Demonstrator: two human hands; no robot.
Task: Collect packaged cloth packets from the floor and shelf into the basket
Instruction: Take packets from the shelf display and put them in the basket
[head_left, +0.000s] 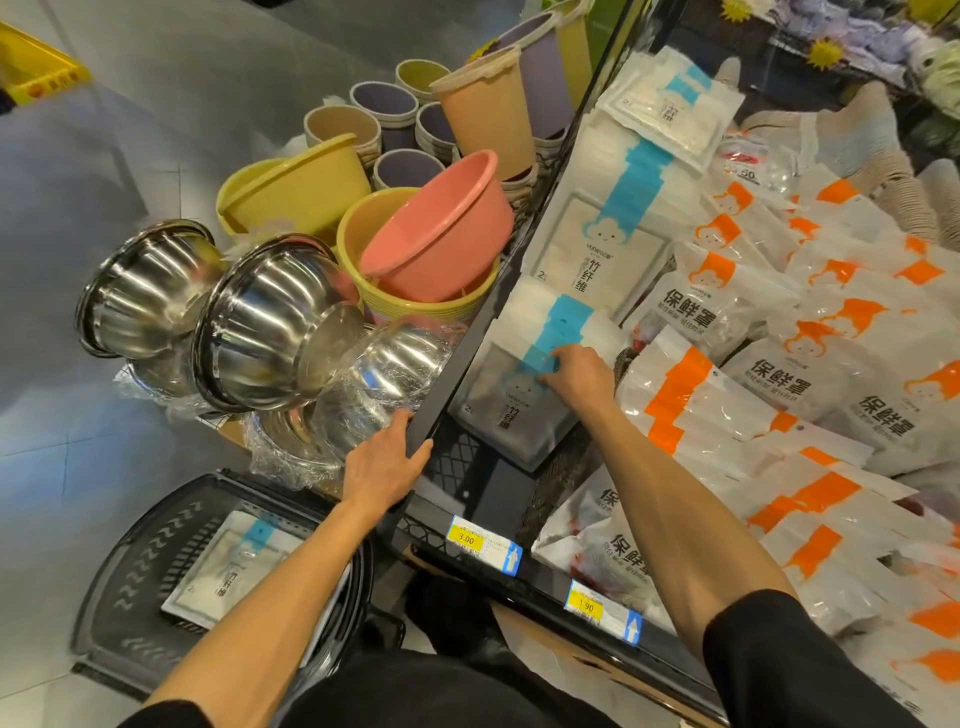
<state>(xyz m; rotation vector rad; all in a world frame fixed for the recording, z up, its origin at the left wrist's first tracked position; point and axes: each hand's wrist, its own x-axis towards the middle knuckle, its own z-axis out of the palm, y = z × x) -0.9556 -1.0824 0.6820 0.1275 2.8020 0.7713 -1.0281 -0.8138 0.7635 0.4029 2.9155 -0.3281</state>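
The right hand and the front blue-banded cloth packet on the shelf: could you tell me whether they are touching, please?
Touching. In the head view the right hand lies on the cloth packet, fingers curled onto its blue band.

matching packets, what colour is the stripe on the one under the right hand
Light blue stripe on that packet; head view.

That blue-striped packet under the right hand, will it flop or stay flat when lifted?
Probably light: the packet is thin and flat. It may bend a little, being cloth in film. Glossy film could slip from the right hand.
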